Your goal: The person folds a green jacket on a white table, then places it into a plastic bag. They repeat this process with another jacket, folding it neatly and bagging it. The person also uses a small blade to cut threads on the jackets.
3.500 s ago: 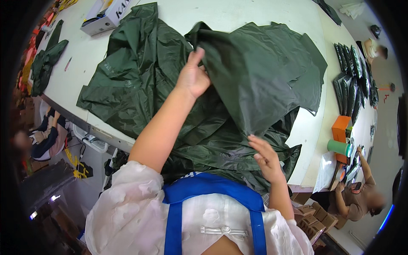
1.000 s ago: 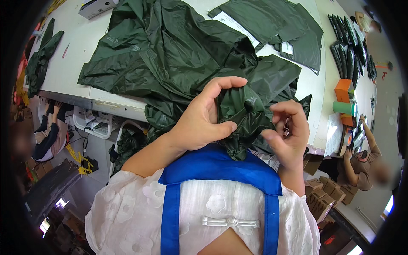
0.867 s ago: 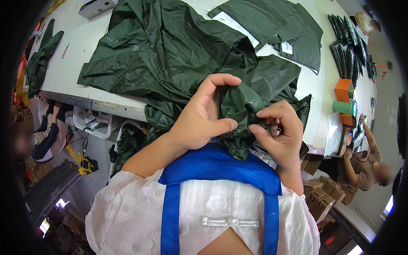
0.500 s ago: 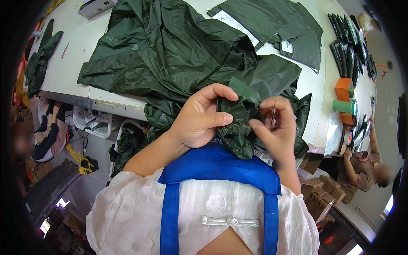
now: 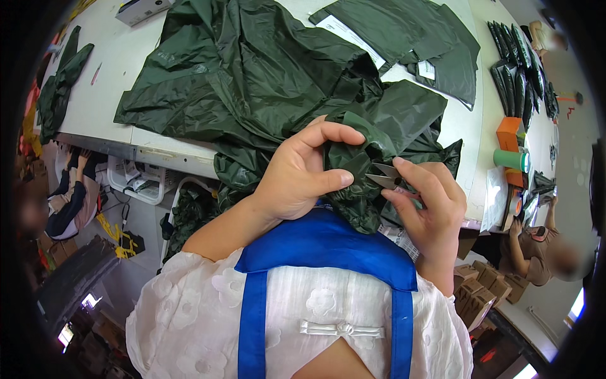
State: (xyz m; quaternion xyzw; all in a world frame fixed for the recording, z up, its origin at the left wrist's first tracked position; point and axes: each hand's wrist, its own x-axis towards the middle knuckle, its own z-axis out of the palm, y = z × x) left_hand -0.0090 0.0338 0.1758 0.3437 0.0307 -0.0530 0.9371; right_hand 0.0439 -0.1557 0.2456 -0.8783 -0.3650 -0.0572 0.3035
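Counter, white and flat [image 5: 126, 74], carries unfolded, crumpled dark-green glossy fabric [image 5: 246, 82] spilling over its near edge; there the left hand [image 5: 295, 170] clasps a bunched fold, the right hand [image 5: 435, 197] pinches small silver metal snips [image 5: 384, 181], blades parted, no finished cut visible

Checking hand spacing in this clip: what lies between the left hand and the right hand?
The head view shows bunched green cloth at the left hand, then small scissors, blades apart, held in the right hand.
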